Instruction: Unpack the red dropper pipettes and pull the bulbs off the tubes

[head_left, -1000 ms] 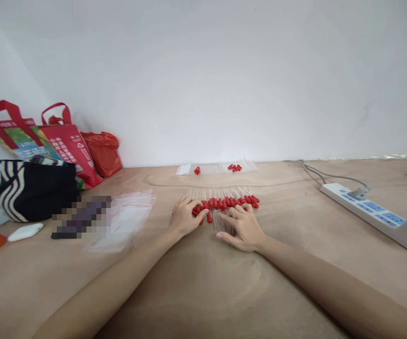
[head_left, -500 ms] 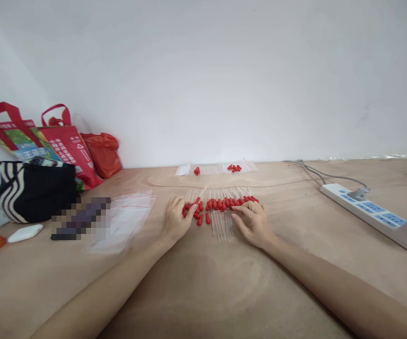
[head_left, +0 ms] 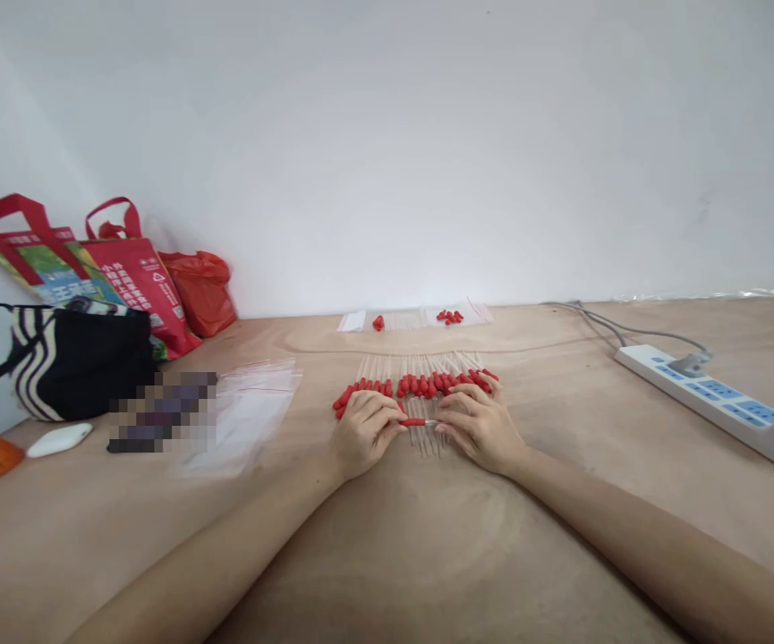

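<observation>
Between thumb and fingers, my left hand (head_left: 368, 433) pinches a red rubber dropper bulb (head_left: 416, 421), held level. At the bulb's right end my right hand (head_left: 484, 422) is closed on a thin clear dropper tube (head_left: 432, 422), mostly hidden by the fingers. Bulb and tube meet end to end; how far one sits in the other I cannot tell. Just beyond the hands lie rows of droppers with red bulbs (head_left: 420, 385), their clear tubes pointing away. Loose clear tubes (head_left: 425, 442) lie below the hands' meeting point. More red bulbs are partly covered by my left hand.
Farther back lies a clear bag (head_left: 477, 313) with red bulbs (head_left: 450, 317) and tubes. Flat zip bags (head_left: 242, 420), a blurred dark object (head_left: 158, 416), a white case (head_left: 60, 440) and several bags (head_left: 84, 358) are at left. A power strip (head_left: 701, 394) sits at right.
My left hand has moved right and nearer, away from the left row of droppers. My right hand now meets it with a tube at the red bulb's end.
</observation>
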`<state>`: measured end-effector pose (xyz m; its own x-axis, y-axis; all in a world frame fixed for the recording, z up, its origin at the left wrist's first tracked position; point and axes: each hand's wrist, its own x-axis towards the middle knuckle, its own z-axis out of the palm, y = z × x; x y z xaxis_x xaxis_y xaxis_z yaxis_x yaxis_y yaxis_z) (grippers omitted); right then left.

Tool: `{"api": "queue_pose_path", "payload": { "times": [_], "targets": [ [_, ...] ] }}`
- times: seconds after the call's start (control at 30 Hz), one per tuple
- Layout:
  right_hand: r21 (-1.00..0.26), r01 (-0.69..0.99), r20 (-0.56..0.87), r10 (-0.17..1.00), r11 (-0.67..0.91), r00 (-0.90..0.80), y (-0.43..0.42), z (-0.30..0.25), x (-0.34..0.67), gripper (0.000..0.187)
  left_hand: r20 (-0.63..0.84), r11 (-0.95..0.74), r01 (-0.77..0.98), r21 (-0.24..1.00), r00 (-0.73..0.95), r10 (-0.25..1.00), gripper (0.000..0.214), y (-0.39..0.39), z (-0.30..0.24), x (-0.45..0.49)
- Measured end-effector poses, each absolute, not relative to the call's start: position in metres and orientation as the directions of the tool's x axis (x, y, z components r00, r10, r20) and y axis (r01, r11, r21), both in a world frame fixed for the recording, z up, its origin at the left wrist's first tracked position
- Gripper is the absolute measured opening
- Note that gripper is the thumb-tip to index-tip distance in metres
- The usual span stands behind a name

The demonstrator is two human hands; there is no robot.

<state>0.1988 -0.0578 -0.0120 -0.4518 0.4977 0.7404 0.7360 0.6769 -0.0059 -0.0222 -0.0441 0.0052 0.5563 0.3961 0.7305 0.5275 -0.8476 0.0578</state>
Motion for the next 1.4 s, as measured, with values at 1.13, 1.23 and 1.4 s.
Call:
{"api": "queue_pose_path", "payload": {
  "times": [1.13,1.23,1.4],
  "targets": [
    [-0.029,0.838,0.793,0.522,0.546,-0.313,-0.065,-0.011,0.21,0.015,0.703,-0.756,0.643,0.123,0.481,0.524,0.02,-0.036,-0.002,-0.051],
    [-0.065,0.842,0.773,0.561,0.535,-0.296,-0.063,-0.013,0.202,0.018,0.685,-0.704,0.682,0.2,0.416,0.598,0.026,-0.036,-0.002,-0.048],
    [-0.112,0.846,0.748,0.605,0.521,-0.273,-0.063,-0.013,0.2,0.02,0.619,-0.6,0.721,0.346,0.305,0.724,0.008,-0.034,-0.001,-0.05]
  ]
}}
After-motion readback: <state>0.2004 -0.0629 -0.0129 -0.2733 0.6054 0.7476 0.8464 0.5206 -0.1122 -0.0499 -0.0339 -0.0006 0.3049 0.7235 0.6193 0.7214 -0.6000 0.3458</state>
